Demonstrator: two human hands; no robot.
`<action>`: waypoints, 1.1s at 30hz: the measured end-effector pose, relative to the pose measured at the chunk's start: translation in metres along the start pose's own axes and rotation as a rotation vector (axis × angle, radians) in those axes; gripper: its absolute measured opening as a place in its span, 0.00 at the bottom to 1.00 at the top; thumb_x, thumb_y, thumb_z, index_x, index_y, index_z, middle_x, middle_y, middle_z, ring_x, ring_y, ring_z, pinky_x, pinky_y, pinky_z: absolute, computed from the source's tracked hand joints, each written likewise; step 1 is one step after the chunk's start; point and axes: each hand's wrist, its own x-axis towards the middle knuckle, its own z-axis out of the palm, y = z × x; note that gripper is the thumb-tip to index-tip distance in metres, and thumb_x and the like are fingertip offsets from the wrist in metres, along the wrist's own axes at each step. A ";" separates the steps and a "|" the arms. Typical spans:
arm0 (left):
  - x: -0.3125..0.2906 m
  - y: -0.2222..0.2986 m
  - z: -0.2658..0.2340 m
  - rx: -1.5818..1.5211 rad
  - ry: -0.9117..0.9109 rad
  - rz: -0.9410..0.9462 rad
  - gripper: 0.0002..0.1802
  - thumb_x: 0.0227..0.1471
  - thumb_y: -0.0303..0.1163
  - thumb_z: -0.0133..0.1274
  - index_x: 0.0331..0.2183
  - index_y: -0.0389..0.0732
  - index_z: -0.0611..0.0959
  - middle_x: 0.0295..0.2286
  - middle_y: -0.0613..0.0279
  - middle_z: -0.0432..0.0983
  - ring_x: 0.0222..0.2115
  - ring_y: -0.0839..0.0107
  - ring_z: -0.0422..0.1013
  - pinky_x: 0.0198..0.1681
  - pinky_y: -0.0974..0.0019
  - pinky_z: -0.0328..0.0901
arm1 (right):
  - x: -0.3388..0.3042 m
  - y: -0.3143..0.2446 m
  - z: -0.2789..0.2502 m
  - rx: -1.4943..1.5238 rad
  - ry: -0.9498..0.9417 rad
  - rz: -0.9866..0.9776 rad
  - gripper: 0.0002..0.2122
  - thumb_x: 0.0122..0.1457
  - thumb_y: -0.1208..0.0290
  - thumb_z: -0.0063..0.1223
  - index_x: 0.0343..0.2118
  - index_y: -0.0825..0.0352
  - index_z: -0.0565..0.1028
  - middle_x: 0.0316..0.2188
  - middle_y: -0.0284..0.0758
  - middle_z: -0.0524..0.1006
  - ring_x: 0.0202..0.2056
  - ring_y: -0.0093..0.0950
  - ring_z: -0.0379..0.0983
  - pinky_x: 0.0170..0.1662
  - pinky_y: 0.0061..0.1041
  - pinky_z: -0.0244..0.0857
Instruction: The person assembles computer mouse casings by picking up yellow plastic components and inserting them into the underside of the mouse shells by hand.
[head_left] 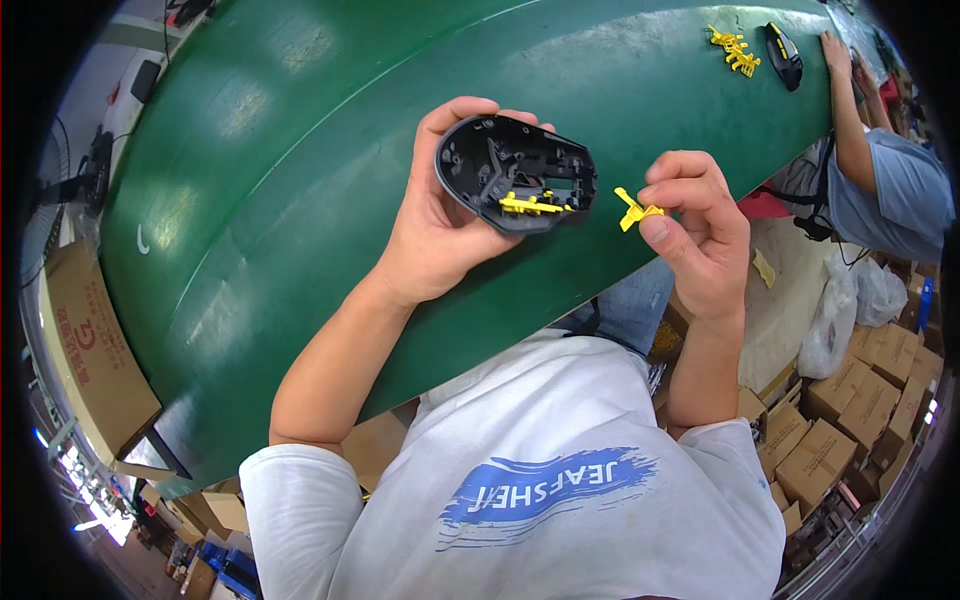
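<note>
My left hand [432, 245] is wrapped round a black plastic mouse shell [468, 160], its hollow inside facing up and toward me. Ribs and posts show within it, and a long yellow plastic piece [530, 206] lies along its near side. Just to the right, my right hand [705, 235] pinches a small yellow plastic clip [632, 213] between thumb and fingers. The clip has thin arms pointing toward the shell and is apart from it. Both hands are held above the green table [330, 200].
At the far right of the table lie a cluster of yellow plastic parts [735, 50] and another black shell [785, 56] with yellow in it. Beside them sits another person [890, 180], arms on the table. Cardboard boxes [820, 460] are stacked at the right; a carton [95, 350] stands at the left.
</note>
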 end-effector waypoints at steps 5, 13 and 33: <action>-0.003 0.001 0.007 0.065 -0.136 0.067 0.54 0.45 0.13 0.71 0.67 0.48 0.60 0.66 0.45 0.65 0.64 0.52 0.70 0.66 0.49 0.71 | 0.009 -0.024 0.021 -0.181 0.062 -0.140 0.12 0.56 0.85 0.70 0.44 0.68 0.85 0.39 0.37 0.84 0.33 0.23 0.80 0.36 0.21 0.74; -0.005 -0.003 0.002 0.169 -0.175 0.122 0.56 0.45 0.15 0.73 0.68 0.48 0.59 0.68 0.39 0.61 0.63 0.51 0.72 0.64 0.50 0.73 | 0.009 -0.039 0.013 -0.414 -0.083 -0.173 0.13 0.53 0.84 0.72 0.42 0.67 0.87 0.40 0.41 0.87 0.34 0.30 0.85 0.36 0.24 0.79; -0.005 -0.014 0.001 0.400 -0.302 0.207 0.50 0.47 0.17 0.74 0.65 0.45 0.65 0.65 0.42 0.67 0.64 0.52 0.70 0.67 0.49 0.69 | 0.021 -0.026 0.025 -0.484 -0.200 -0.155 0.07 0.56 0.79 0.70 0.38 0.66 0.86 0.35 0.36 0.87 0.35 0.34 0.86 0.37 0.30 0.79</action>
